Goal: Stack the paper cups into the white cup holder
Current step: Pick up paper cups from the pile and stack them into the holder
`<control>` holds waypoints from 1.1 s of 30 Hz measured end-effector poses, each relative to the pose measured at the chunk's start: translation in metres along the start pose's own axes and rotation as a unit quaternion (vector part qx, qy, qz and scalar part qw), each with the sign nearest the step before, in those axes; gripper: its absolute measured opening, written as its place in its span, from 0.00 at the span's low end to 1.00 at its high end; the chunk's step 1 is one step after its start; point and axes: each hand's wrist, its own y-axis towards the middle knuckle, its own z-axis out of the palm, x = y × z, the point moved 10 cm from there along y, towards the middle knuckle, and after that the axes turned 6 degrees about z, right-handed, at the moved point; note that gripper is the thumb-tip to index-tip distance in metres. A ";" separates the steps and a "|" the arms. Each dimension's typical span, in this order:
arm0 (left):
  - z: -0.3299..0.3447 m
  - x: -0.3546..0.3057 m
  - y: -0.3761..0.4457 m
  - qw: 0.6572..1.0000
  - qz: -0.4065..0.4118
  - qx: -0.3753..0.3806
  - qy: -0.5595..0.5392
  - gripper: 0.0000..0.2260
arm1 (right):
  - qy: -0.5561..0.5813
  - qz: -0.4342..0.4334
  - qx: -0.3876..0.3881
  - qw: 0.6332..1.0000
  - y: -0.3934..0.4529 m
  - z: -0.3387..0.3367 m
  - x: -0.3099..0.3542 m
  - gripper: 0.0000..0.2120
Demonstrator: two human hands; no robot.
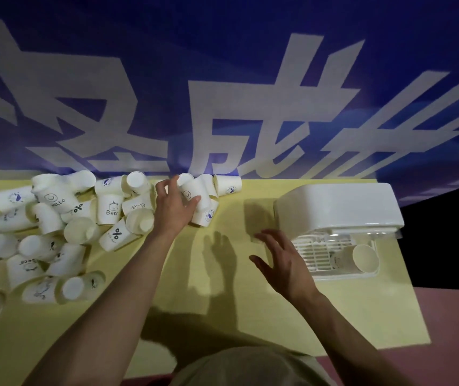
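A left hand [174, 203] curls round a cup [195, 195] at the pile's [56, 232] two-o'clock edge, likely toppling neighbours, while the right hand [284, 263] hovers spread and empty beside the holder [337, 207].

yellow table [222, 302], blue banner [222, 37] (white lettering)

There are roughly thirty paper cups [56, 232] in a heap on the one yellow table [222, 288], one more cup [359, 259] inside the one white cup holder [337, 210], and two hands.
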 end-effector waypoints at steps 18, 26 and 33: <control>-0.022 -0.013 -0.005 0.996 0.072 -0.005 -0.050 0.09 | 0.019 0.060 0.088 0.994 0.131 0.100 -0.007 0.26; -0.053 0.004 -0.053 0.992 0.049 -0.027 -0.109 0.08 | 0.053 0.118 0.118 0.985 0.167 0.141 0.014 0.27; -0.047 0.004 -0.076 0.988 0.069 -0.018 -0.139 0.12 | 0.061 0.166 0.104 0.979 0.168 0.147 0.007 0.28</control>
